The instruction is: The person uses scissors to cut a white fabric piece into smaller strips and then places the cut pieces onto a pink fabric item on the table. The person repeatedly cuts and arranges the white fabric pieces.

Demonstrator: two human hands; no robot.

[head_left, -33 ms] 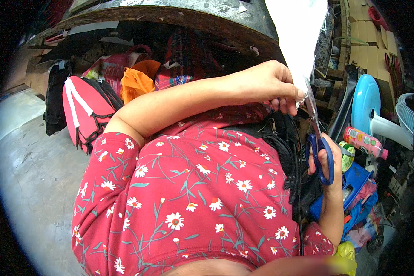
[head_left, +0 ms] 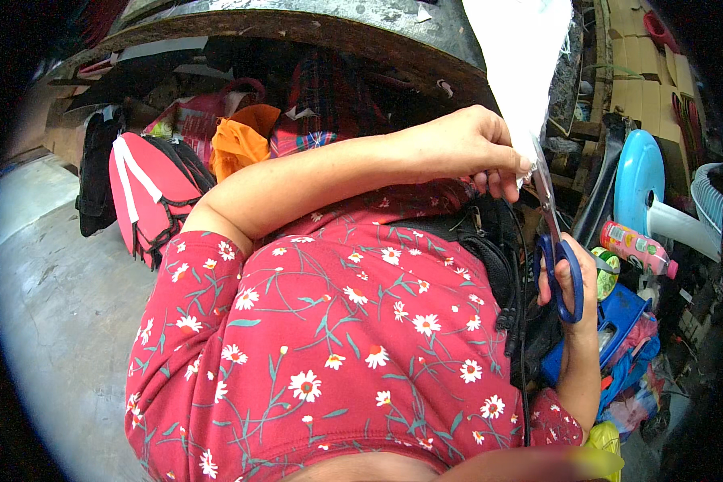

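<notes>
The cutting looks to be in hand and unfinished, judging by how the tool and material meet. The white cloth (head_left: 520, 68) runs from the top edge of view, beside the bench (head_left: 361, 11), down to a narrow end that the left hand (head_left: 494, 153) pinches between thumb and fingers. The right hand (head_left: 580, 281) grips the scissors (head_left: 554, 229) by their blue handles, fingers through the loops; the blades point up along the cloth's right edge, near the pinched end, and look almost together. Whether they are biting into it cannot be told. Loose threads on the right edge suggest a raw or cut side. No freed piece shows in either hand, so the parting seems not yet done; a white scrap (head_left: 423, 14) lies on the bench, its origin unclear. How much cutting remains is hidden beyond the view.
</notes>
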